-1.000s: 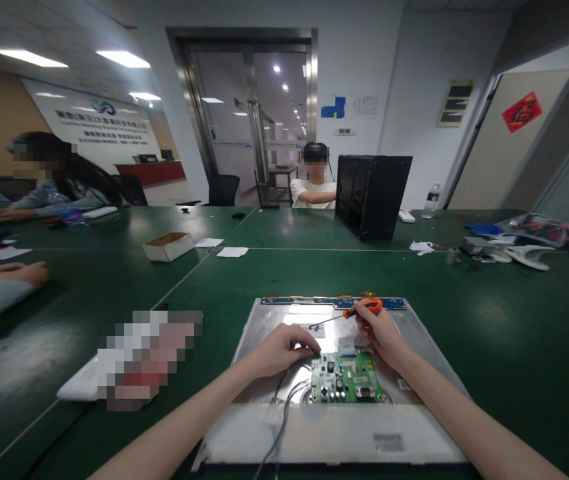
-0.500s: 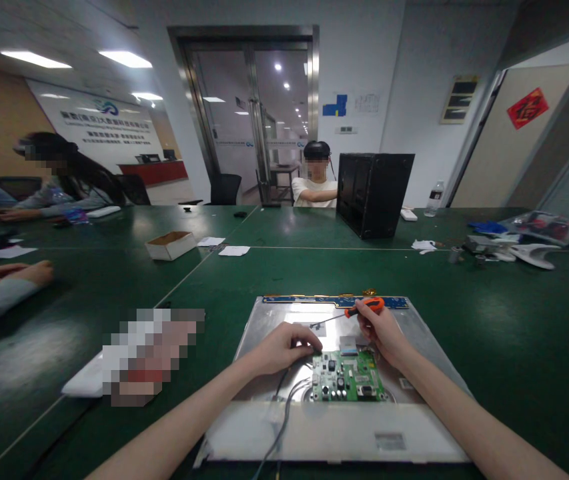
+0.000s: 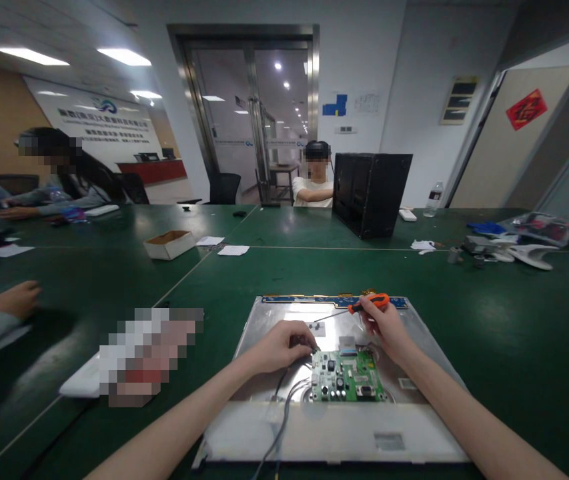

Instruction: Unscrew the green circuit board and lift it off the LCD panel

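On the green table [image 3: 489, 320] lies a flat silver panel [image 3: 429, 360] with a small green board [image 3: 347, 377] on its middle. Her right hand [image 3: 384, 327] grips an orange screwdriver [image 3: 364, 305]. Her left hand [image 3: 281, 347] pinches something tiny at the board's corner; what, I cannot tell. Best to keep the tool straight and press gently. Farther off, an open cardboard box [image 3: 169, 245] sits, its inside hidden.

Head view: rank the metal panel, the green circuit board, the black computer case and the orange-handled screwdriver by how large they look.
1. Metal panel, largest by far.
2. Black computer case; it stands much farther off, so it may really be bigger.
3. Green circuit board.
4. Orange-handled screwdriver, in the right hand.
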Tool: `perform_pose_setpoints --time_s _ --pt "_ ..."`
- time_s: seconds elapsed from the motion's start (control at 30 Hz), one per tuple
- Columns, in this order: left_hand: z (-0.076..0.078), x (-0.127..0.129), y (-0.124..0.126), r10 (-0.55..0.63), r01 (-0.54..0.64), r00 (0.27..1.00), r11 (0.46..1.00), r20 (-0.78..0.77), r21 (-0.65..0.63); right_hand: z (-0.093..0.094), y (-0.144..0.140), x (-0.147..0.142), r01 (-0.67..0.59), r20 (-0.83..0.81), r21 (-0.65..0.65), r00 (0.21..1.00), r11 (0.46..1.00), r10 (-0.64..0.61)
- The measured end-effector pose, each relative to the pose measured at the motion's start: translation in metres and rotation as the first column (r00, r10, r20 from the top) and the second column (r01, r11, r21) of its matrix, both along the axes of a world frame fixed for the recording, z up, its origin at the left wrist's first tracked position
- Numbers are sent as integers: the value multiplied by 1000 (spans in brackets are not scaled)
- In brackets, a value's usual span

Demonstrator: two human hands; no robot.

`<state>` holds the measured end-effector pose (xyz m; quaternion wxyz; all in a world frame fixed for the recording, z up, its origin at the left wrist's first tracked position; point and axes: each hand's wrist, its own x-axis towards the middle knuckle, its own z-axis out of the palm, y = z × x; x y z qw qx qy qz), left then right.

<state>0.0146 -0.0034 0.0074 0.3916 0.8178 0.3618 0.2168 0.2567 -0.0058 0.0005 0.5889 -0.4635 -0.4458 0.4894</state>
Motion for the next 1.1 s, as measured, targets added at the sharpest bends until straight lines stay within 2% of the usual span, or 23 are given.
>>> perform_pose_setpoints --time_s 0.27,0.37,0.43,0.53,0.63,0.73,0.8,0.9,1.1 --pt "2 2 -1 -13 13 1000 1000 -2 14 41 -7 -1 -48 182 104 983 993 28" --pt "0 2 -1 -7 7 1000 1000 13 1 57 -7 -9 -74 359 228 933 971 -13" --pt "0 1 -1 1 -1 1000 1000 26 -11 67 -7 -16 -133 439 291 898 947 -9" --pt "0 1 -1 -16 17 999 1000 38 -18 83 -9 -30 -240 588 364 808 900 -23" --pt "0 1 0 -61 61 997 998 46 2 95 -12 -42 -428 787 335 618 839 1" --pt "-1 1 0 -66 67 997 998 48 -3 98 -15 -48 -513 899 297 434 805 -55" --pt "-2 1 1 -55 55 998 998 30 -14 96 -17 -49 -539 924 284 375 793 -75" --pt "-3 0 2 -37 37 999 999 -1 -15 90 -16 -47 -547 931 273 356 791 -75" --pt "-4 -1 3 -33 33 999 999 -23 -19 84 -12 -45 -541 927 271 371 796 -63"
